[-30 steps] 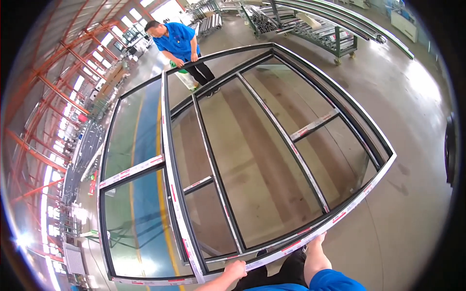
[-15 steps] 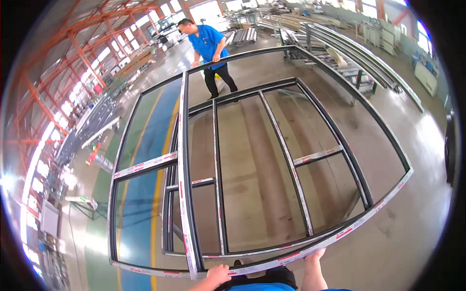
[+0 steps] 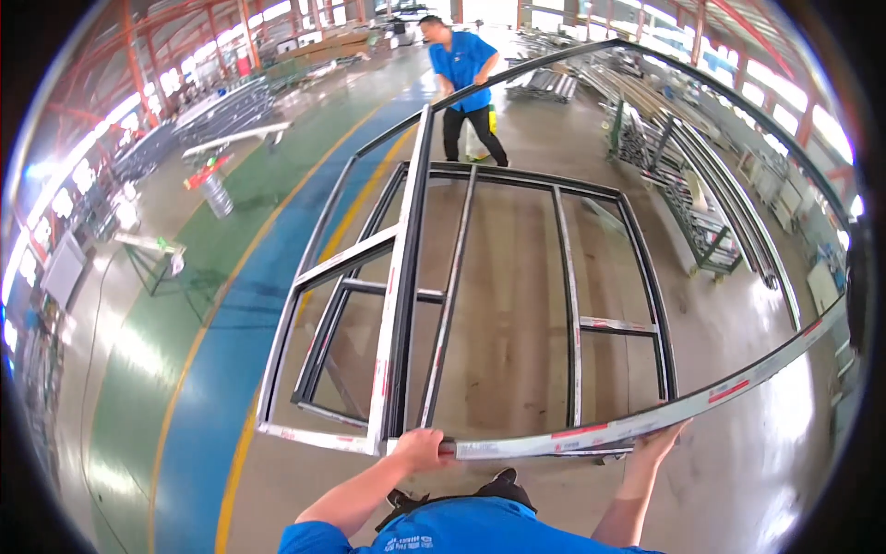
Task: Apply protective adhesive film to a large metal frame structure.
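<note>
A large rectangular window frame (image 3: 554, 440), dark with pale protective film, is held up at a tilt, its right side higher. My left hand (image 3: 420, 451) is closed round its near rail, beside the foot of a thick upright bar (image 3: 402, 277). Farther right, my right hand (image 3: 661, 443) grips the same rail from below, its fingers partly hidden. Across from me, a person in a blue shirt (image 3: 469, 69) has hands at the far rail. Beneath lies a second, smaller frame (image 3: 568, 305) with several dividing bars; its support is hard to make out.
At the right stands a wheeled rack (image 3: 683, 189) loaded with long metal profiles. Blue floor lane (image 3: 268, 305) with yellow edges runs along the left. Beyond it are a small stand (image 3: 152, 245), a red-and-silver object (image 3: 217, 196) and stacked profiles (image 3: 212, 115).
The held frame has tilted and its right side has risen, parting it from the lower frame. My view has turned left, and both hands still grip the near rail.
</note>
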### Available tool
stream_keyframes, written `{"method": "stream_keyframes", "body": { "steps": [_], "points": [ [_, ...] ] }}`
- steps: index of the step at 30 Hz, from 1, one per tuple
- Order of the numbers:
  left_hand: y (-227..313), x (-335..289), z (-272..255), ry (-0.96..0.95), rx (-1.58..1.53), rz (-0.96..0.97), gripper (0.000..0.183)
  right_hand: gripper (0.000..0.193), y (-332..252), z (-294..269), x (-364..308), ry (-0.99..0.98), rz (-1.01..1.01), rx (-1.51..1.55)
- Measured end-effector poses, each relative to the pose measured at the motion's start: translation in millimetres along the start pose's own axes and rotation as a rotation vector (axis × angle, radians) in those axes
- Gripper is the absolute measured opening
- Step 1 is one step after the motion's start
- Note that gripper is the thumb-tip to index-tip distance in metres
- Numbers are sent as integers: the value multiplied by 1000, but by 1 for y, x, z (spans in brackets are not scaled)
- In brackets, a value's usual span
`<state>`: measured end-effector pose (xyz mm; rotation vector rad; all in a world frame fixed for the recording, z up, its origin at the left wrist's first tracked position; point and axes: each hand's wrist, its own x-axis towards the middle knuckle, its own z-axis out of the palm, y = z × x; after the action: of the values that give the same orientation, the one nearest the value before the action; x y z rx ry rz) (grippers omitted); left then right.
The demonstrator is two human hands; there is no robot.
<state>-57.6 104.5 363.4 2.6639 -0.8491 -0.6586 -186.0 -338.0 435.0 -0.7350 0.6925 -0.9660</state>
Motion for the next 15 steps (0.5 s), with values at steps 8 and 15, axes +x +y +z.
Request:
{"method": "stream_keyframes", "body": {
  "steps": [8,15],
  "points": [
    [-133,-73,-38,365,-167,-38,61,67,10,202,-195,-228,-310,-23],
    [-259,-105,-63,473,-361,-64,55,69,58,336,-333,-210,-469,-43]
  ]
}}
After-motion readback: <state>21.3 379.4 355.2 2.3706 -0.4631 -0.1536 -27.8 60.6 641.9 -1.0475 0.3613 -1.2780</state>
